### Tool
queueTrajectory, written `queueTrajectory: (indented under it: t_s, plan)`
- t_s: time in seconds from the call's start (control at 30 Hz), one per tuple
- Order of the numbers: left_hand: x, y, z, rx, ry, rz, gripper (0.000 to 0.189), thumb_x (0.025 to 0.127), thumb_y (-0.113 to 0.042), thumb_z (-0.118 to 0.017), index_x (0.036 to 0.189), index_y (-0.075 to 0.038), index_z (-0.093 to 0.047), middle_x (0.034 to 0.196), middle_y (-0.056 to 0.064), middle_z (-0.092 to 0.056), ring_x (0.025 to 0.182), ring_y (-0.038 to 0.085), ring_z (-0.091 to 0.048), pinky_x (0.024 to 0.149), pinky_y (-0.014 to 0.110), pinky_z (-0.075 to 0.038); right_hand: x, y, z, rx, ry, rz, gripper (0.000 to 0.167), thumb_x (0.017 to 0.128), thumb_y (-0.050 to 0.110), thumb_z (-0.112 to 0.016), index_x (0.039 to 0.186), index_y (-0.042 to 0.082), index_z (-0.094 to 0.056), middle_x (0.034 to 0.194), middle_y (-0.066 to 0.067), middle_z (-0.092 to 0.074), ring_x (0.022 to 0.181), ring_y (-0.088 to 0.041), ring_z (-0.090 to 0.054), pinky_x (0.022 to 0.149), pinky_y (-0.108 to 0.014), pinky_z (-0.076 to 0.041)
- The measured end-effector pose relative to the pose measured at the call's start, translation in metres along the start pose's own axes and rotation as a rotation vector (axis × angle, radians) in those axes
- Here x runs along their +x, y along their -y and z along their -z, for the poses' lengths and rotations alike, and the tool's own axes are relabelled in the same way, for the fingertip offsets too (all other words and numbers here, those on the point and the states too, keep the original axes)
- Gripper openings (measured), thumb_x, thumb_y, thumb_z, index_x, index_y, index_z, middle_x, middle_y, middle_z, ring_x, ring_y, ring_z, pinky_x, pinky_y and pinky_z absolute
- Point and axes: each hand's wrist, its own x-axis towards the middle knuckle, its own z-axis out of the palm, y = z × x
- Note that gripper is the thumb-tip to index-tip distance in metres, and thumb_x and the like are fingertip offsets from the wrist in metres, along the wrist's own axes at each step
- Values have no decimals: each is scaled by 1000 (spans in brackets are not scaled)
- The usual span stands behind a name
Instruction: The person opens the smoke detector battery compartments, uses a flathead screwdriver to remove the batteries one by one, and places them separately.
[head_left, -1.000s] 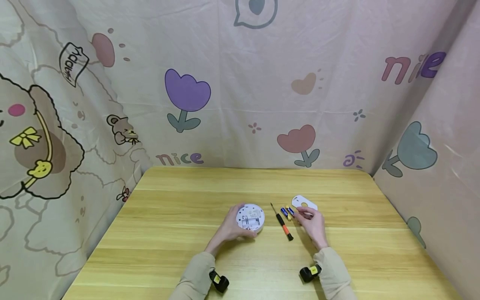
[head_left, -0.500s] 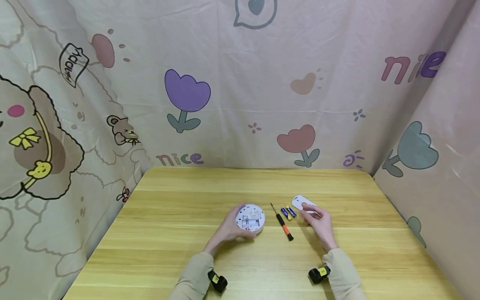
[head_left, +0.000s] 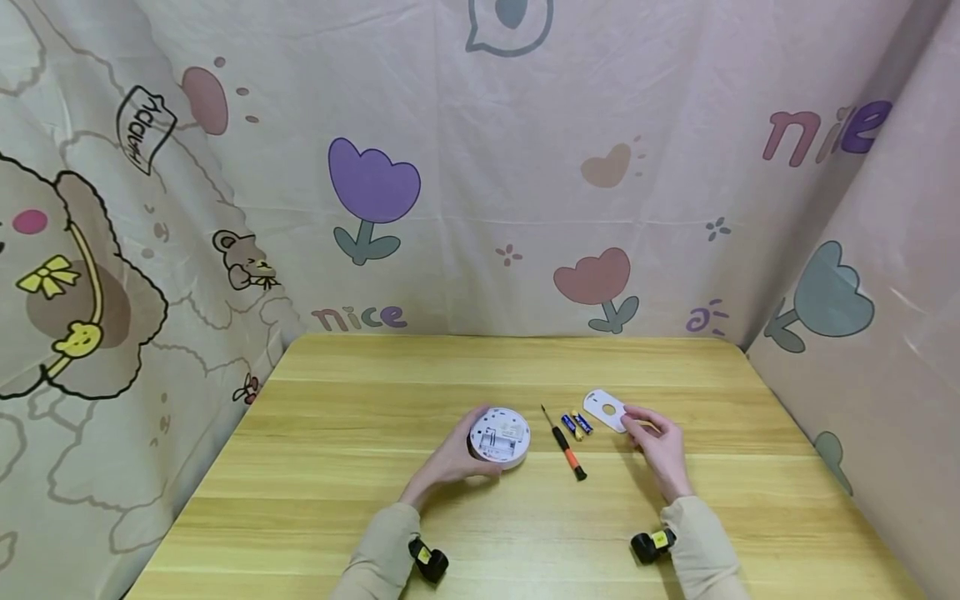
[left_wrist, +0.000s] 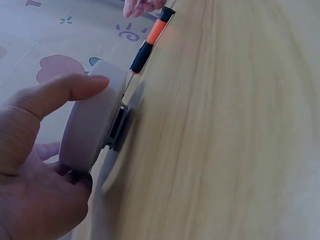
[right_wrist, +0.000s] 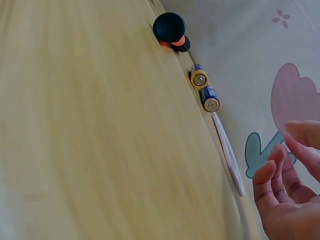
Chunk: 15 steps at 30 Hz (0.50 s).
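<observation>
In my left hand (head_left: 450, 460) I hold a round white device (head_left: 512, 431), tilted so that its battery compartment faces up. The left wrist view shows thumb and fingers curled about the white casing (left_wrist: 86, 127), close over the wood. My right hand (head_left: 662, 447) hovers at the right end of a flat white plate (head_left: 597, 405) with a round hole. Seen from the right wrist, its half-bent fingers (right_wrist: 267, 177) hold nothing, just off the end of the plate (right_wrist: 227, 155). Two blue and gold batteries (head_left: 582, 422) lie left of the plate.
A screwdriver (head_left: 568, 454) with a black and orange handle lies between the device and the batteries, tip pointing away. All rests on a wooden table (head_left: 360, 417). A printed cloth (head_left: 465, 183) hangs behind it and along both sides.
My right hand has moved right, from beside the batteries, across the plate to its right end, uncovering the plate's hole. The left hand has shifted slightly left, tilting the device a little.
</observation>
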Motion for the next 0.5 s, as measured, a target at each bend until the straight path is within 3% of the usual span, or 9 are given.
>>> queueTrajectory:
  t_s: [0.23, 0.5]
  plan:
    - [-1, -3, 2, 0, -5, 16, 115, 68, -13, -89, 158, 2, -19, 158, 28, -33, 143, 48, -36, 121, 68, -24, -1, 2, 2, 12, -5, 4, 31, 89, 6, -74, 117, -6, -69, 82, 12, -69, 62, -5, -58, 55, -18, -51]
    - [-1, -3, -3, 14, -82, 73, 121, 65, -21, -94, 158, 0, -20, 157, 29, -32, 141, 47, -40, 120, 66, -29, -1, -2, 3, -4, -19, 14, 41, 90, 5, -73, 124, -14, -62, 83, 15, -69, 62, -4, -58, 54, -17, -51]
